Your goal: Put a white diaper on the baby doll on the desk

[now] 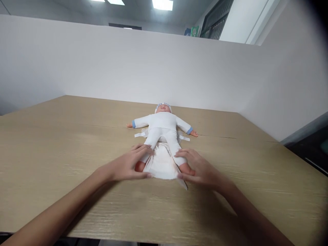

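A baby doll (163, 127) in a white suit and cap lies on its back on the wooden table (64, 136), arms spread, feet toward me. A white diaper (162, 164) is spread beneath its hips and between its legs, with tabs sticking out at both sides of the waist. My left hand (129, 164) curls around the doll's foot on the left and touches the diaper's near edge. My right hand (198, 167) wraps the foot on the right and rests on the diaper's other corner. Both hands have bent, closed fingers.
White partition walls (102, 68) stand behind and to the right of the table. The table's near edge (107, 235) is close to me. A dark surface (312, 150) lies off the right side. Ceiling lights (162, 4) show above the wall.
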`<move>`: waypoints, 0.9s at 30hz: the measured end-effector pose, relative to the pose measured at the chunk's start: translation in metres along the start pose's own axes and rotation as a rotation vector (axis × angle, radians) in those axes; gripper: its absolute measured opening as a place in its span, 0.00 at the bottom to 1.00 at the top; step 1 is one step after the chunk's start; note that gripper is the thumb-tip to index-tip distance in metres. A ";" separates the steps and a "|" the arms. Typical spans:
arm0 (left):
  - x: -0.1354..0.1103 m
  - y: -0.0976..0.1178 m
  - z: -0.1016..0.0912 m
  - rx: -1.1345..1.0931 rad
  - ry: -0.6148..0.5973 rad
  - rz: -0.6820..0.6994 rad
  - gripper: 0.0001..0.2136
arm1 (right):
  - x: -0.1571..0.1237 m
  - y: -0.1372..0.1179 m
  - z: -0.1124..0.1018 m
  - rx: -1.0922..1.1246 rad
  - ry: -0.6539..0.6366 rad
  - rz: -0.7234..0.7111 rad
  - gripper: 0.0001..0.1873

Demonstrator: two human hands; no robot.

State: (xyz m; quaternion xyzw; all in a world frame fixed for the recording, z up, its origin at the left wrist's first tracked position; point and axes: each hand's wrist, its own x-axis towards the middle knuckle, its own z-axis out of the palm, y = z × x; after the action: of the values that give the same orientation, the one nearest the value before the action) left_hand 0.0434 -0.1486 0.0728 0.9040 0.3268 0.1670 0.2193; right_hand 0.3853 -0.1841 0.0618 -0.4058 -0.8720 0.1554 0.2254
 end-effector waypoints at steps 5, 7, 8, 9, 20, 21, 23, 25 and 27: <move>0.006 0.011 0.015 0.180 0.044 0.022 0.33 | 0.000 -0.017 0.026 -0.242 0.056 -0.020 0.37; 0.007 0.012 0.016 0.208 0.047 0.033 0.25 | 0.003 -0.015 0.028 -0.257 0.079 -0.011 0.22; 0.007 0.013 0.014 0.212 0.053 0.031 0.18 | 0.005 -0.014 0.027 -0.246 0.091 -0.007 0.18; 0.008 0.013 0.012 0.209 0.066 0.020 0.12 | 0.008 -0.012 0.025 -0.222 0.107 -0.005 0.16; 0.094 -0.018 -0.039 -0.331 0.449 -0.303 0.18 | 0.105 0.033 -0.005 0.224 0.468 0.229 0.19; 0.106 -0.026 -0.040 -0.420 0.471 -0.352 0.19 | 0.118 0.041 -0.004 0.272 0.473 0.292 0.19; 0.126 -0.042 -0.036 -0.557 0.483 -0.420 0.21 | 0.139 0.059 0.001 0.357 0.461 0.381 0.18; 0.138 -0.055 -0.028 -0.624 0.469 -0.451 0.24 | 0.154 0.074 0.008 0.424 0.437 0.407 0.18; 0.141 -0.064 -0.020 -0.685 0.454 -0.468 0.26 | 0.159 0.085 0.016 0.497 0.412 0.412 0.20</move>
State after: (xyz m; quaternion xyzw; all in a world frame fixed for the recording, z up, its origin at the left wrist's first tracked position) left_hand 0.1047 -0.0051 0.0799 0.6222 0.4878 0.4046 0.4596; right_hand 0.3405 -0.0094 0.0519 -0.5283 -0.6442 0.3195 0.4516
